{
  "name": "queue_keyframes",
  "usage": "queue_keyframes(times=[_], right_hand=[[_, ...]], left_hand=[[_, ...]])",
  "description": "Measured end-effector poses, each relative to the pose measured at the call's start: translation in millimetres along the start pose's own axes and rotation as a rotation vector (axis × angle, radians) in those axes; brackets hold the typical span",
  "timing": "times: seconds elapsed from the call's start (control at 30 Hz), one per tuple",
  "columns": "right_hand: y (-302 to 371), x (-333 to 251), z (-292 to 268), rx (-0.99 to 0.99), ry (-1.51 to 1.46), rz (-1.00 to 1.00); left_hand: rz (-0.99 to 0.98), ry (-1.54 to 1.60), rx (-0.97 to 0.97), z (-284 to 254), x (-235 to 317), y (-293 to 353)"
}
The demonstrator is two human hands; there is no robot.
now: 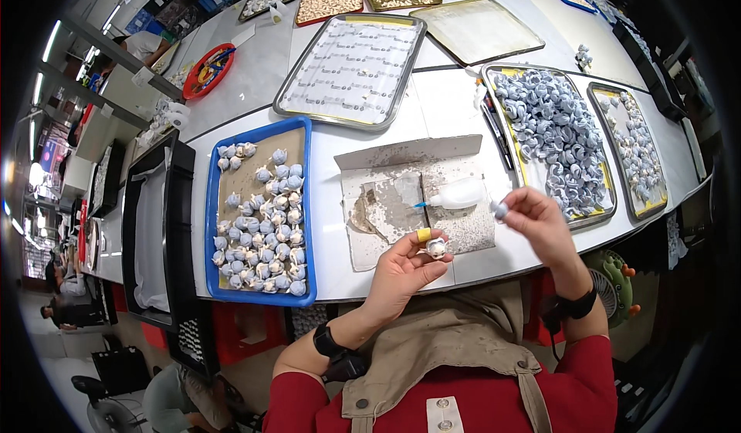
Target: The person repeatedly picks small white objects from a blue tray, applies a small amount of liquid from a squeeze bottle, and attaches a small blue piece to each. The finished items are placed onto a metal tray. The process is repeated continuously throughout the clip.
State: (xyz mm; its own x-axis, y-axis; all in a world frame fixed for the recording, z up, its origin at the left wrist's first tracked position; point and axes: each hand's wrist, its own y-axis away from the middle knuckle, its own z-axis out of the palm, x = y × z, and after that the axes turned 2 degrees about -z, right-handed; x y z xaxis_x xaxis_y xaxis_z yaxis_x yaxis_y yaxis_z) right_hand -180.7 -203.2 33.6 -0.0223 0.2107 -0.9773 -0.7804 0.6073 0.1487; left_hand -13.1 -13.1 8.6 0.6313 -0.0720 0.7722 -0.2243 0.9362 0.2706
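Note:
My left hand (397,277) is closed on a small white figurine part (436,248) with dark face-like marks, held at the fingertips; a yellow band wraps one finger. To the right, my right hand (542,223) pinches a small grey-blue piece (500,210), apart from the figurine part. Between and beyond the hands lies a stained cardboard sheet (370,163) with a raised far flap. On it rests a white squeeze bottle (461,194) with a blue tip pointing left. At right, a metal tray (610,211) is heaped with grey-blue curved pieces (552,128).
A blue tray (307,201) of grey-blue and white figurines stands at left, beside a black crate (179,224). Further off are a paper-lined tray (351,70), a bare tray (478,28) and a red bowl (202,86). A narrow tray (633,155) sits far right; pens (498,136) lie nearby.

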Motion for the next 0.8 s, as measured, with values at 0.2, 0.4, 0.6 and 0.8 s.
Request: queue_keyframes(times=[0.2, 0.4, 0.6, 0.8], right_hand=[[14.6, 23.0, 64.4, -0.182, -0.309, 0.241], [19.5, 21.0, 81.7, 0.096, 0.614, -0.548], [18.0, 26.4, 78.4, 0.205, 0.924, -0.913], [20.0, 14.1, 79.6, 0.167, 0.766, -0.72]], left_hand=[[0.109, -0.072, -0.044, 4.2, 0.6, 2.7], [0.244, -0.125, 0.043, 6.1, -1.5, 3.0], [0.229, -0.216, 0.039, 10.6, -1.8, 3.8], [0.253, -0.376, 0.059, 12.4, 0.0, 7.1]])
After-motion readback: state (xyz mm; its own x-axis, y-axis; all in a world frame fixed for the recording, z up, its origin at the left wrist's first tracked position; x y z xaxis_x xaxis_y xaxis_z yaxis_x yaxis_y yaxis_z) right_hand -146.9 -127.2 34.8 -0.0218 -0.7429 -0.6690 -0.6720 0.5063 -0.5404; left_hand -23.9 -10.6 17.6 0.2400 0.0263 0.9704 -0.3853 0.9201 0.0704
